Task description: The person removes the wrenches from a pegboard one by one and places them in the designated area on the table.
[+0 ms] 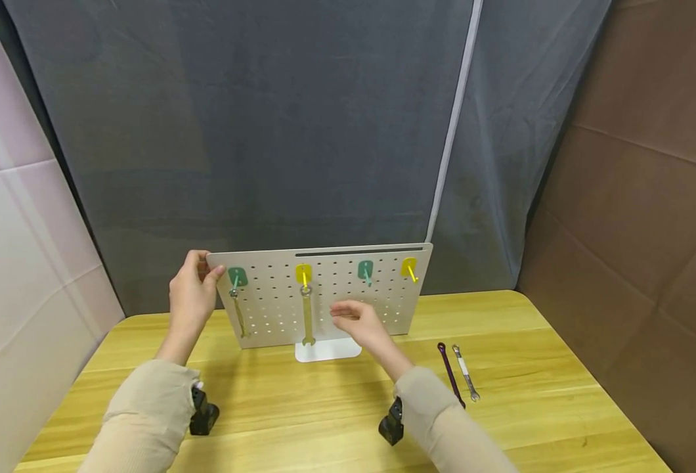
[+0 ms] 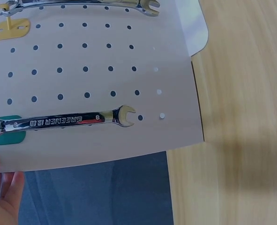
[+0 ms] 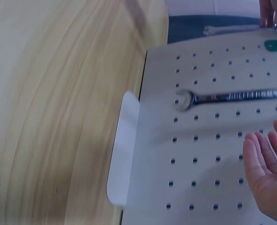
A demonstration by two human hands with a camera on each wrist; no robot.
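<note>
- I see the left hand [image 1: 194, 292] at the left of the frame. Its grip is clamped on the upper left corner of the white pegboard [image 1: 277, 302], with the thumb lying on the front face.
- The pegboard is in the middle of the frame, upright on a white base plate [image 1: 327, 351], which lies on the wooden desk [image 1: 301, 420].
- The right hand [image 1: 360, 322] is in front of the pegboard, a little right of the frame's centre. Its grip is loose, with thumb and fingers apart.
- Near the left hand, the first wrench [image 1: 238, 314] hangs by its ring end from the left green hook [image 1: 238, 276]. In the left wrist view I can read "GREENER" upside down on it.
- The second wrench [image 1: 307, 315] hangs from the left yellow hook [image 1: 303, 269], to the left of the right hand, with its open jaw downwards.
- Above the right hand are the right green hook [image 1: 365, 269] and, farther right, the right yellow hook [image 1: 408, 267].
- At the lower right, a dark purple wrench [image 1: 450, 370] and a silver wrench [image 1: 465, 372] lie side by side on the desk.
- Behind everything hangs a dark grey curtain [image 1: 301, 131].
</note>
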